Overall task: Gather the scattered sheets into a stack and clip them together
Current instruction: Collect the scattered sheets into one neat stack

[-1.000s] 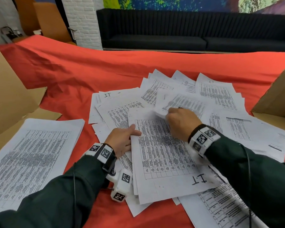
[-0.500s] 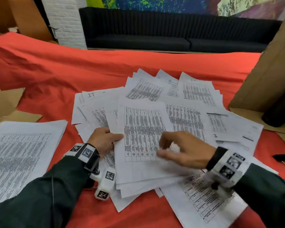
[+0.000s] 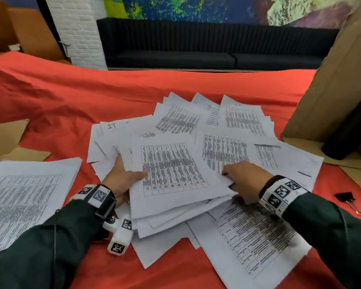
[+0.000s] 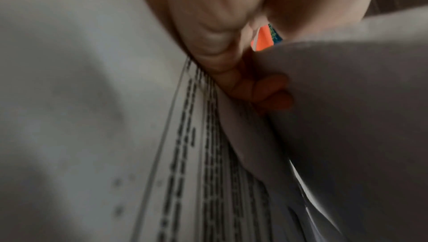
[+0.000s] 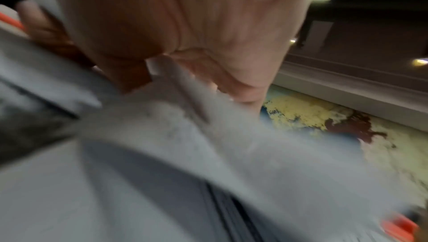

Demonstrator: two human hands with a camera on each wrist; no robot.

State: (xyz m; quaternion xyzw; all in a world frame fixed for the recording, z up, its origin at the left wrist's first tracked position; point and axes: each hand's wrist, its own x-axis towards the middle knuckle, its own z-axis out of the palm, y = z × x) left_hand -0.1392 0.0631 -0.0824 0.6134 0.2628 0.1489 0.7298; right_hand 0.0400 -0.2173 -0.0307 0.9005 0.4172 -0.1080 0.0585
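Head view: scattered sheets (image 3: 227, 130) overlap across the red tablecloth (image 3: 92, 97). A partial stack (image 3: 171, 184) sits near centre, held at both sides. Left hand (image 3: 121, 180) grips the stack's left edge, thumb on top of the printed table, fingers hidden under the paper. Right hand (image 3: 246, 180) grips the right edge, fingers curled over the top sheet. Binder clip (image 3: 347, 200) lies on the cloth to the right of the right wrist, apart from the stack, untouched. A separate pile (image 3: 25, 197) lies far left. Cardboard (image 3: 331, 90) stands at right.

Left wrist view adds what head view hides: fingers (image 4: 266, 90) curled beneath the lifted sheets, paper edges fanned.

Right wrist view: heavy blur; palm (image 5: 185, 26) pressed over paper, fingers curled at the edge; clip not visible here
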